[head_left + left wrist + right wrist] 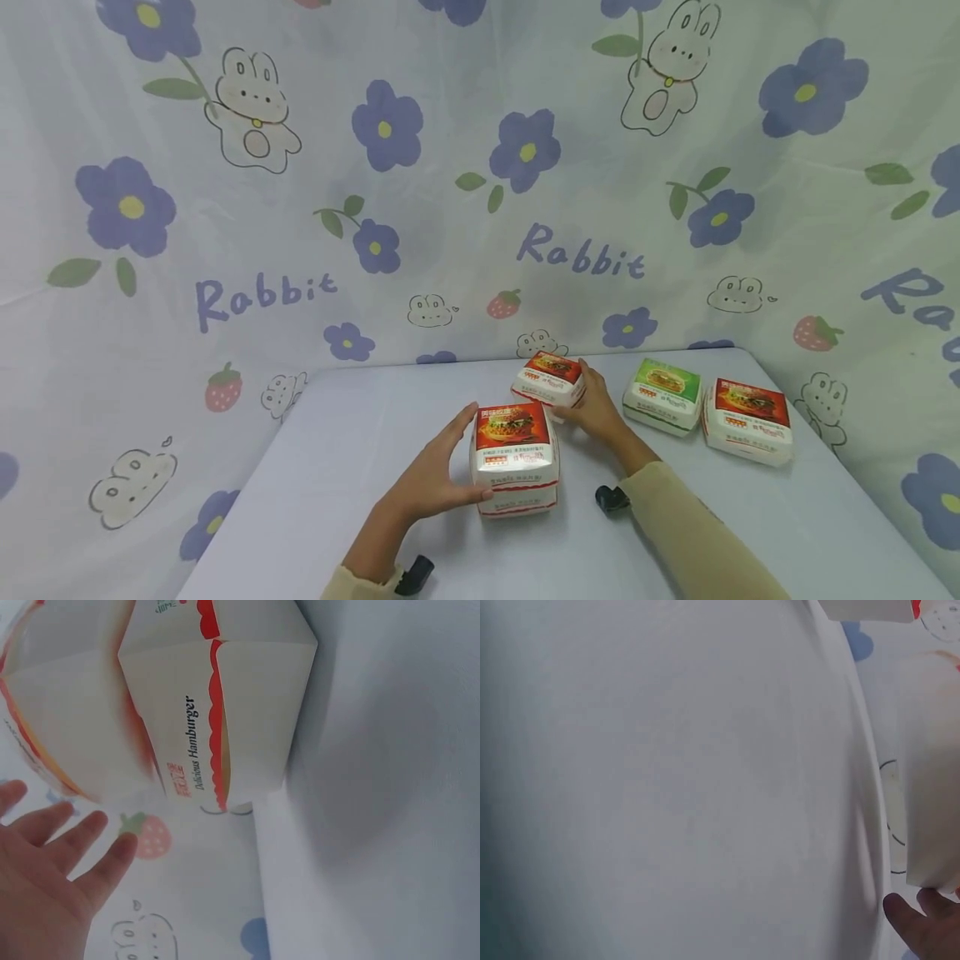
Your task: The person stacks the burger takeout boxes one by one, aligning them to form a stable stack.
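Two white hamburger boxes stand stacked near the table's middle; the upper box has a red burger picture on its lid, and the lower box shows only its front. My left hand is at the stack's left side, thumb towards the front, fingers spread and fairly straight. In the left wrist view, the fingers lie beside the upper box. Just behind the stack, my right hand grips another red-topped hamburger box by its right side, thumb towards its front. Only fingertips below this box show in the right wrist view.
To the right stand a green-topped hamburger box and a red-topped one, side by side. All are on a white-covered table. A printed rabbit-and-flower curtain hangs behind the table's back edge.
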`<state>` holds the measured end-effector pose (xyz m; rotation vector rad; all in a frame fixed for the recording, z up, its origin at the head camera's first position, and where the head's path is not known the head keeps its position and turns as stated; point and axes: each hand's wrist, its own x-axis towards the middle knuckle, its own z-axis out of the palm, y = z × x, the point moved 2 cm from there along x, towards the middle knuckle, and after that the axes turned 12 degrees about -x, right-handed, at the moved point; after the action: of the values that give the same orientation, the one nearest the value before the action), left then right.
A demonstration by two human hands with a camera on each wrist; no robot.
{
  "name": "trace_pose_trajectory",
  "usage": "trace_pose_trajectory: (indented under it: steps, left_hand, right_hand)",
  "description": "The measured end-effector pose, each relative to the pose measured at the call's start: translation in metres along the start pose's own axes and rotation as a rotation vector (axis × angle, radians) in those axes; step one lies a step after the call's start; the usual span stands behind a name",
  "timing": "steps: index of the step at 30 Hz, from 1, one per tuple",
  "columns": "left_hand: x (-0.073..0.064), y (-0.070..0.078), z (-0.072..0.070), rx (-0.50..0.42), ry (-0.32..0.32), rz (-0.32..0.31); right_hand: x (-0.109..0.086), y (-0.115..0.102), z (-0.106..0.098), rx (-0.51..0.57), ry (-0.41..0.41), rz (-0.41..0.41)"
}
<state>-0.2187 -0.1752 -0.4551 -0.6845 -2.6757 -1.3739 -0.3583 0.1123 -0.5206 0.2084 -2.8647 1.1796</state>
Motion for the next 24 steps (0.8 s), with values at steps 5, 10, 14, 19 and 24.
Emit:
trace_pose_trajectory:
  steps: [5, 10, 14, 19, 24]
  left_hand:
    - [0.0, 0.001, 0.0, -0.005, -0.002, -0.014]
    - [-0.001, -0.001, -0.001, -0.01, -0.002, -0.013]
    - [0.0, 0.0, -0.002, -0.01, 0.001, -0.01]
    - [0.001, 0.003, -0.003, -0.012, -0.001, -0.011]
    - [0.002, 0.005, -0.003, -0.021, -0.001, -0.004]
  right_hand:
    - [-0.005, -0.003, -0.009, 0.01, 0.013, -0.009]
    - [-0.007, -0.006, -0.016, 0.042, 0.044, -0.049]
    - [-0.009, -0.009, -0.022, 0.091, 0.045, -0.079]
    - [-0.01, -0.013, -0.028, 0.131, 0.045, -0.104]
    - [-0.011, -0.018, -0.036, 0.154, 0.06, -0.131]
